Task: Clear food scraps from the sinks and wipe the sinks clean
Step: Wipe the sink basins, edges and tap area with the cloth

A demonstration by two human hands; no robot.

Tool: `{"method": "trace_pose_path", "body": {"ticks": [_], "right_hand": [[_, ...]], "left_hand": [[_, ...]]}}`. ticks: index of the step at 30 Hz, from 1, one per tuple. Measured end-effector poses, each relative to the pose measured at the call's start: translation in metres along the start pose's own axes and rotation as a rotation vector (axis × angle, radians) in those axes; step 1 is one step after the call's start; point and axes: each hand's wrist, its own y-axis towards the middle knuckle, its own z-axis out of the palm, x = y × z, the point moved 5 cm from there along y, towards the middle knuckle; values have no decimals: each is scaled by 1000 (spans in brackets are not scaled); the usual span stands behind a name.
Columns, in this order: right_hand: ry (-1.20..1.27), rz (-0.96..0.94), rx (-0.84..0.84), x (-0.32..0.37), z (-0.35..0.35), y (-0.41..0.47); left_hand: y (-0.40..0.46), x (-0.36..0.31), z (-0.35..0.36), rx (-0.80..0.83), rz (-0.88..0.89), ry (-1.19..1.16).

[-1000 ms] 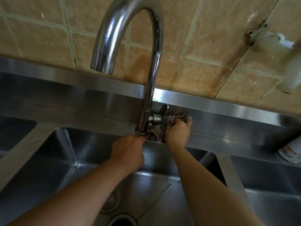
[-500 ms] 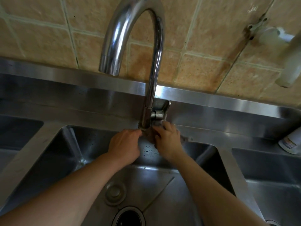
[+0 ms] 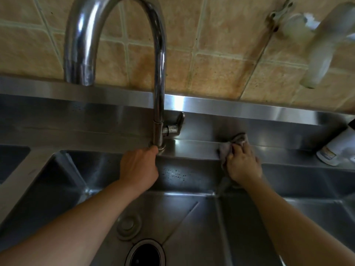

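Observation:
A tall curved steel faucet [image 3: 159, 89] rises from the back ledge of the middle sink [image 3: 192, 223]. My left hand [image 3: 139, 167] rests at the faucet's base, fingers curled against it. My right hand [image 3: 243, 164] presses a grey cloth [image 3: 233, 144] onto the back ledge, to the right of the faucet, above the divider between the middle and right sinks. The middle sink has an open drain [image 3: 146, 253] and a round stopper [image 3: 127, 226] lying beside it.
A left sink [image 3: 11, 162] and a right sink [image 3: 317, 189] flank the middle one. A white bottle [image 3: 338, 148] stands on the ledge at far right. A white wall tap [image 3: 322, 47] sticks out of the tiled wall above it.
My right hand has slid with the cloth from the faucet's base to the right along the back ledge. My left hand has stayed at the faucet's base.

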Motion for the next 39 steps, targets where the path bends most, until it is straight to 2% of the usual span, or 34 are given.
{"method": "trace_pose_path", "body": {"ticks": [2,7,9,14,18,22,26,29,35,39], "right_hand": [[-47,35,-25,25,2,-3],[-94,-295,6,79,15,-20],[-76,-307,62,66,12,-16],[-34,47,96,-17,-8,12],[-28,195,109,-89,-23,36],[-59,295,77,-166,-35,54],[5,348,5,-186,-40,62],[26,223,6,-163,-34,54],[159,-338,118,-57,-23,17],[183,-446,220,-30,-23,30]], "left_hand": [[-1,-9,3,6,14,-36],[10,-40,17,36,58,-110],[13,-58,25,18,77,-88],[21,-108,55,89,128,-28],[30,-143,69,65,223,-37],[37,-147,71,35,171,-19],[40,-149,69,45,144,-46],[37,-151,71,77,143,-50],[37,-148,72,249,136,-77],[33,-144,73,328,132,-36]]}}
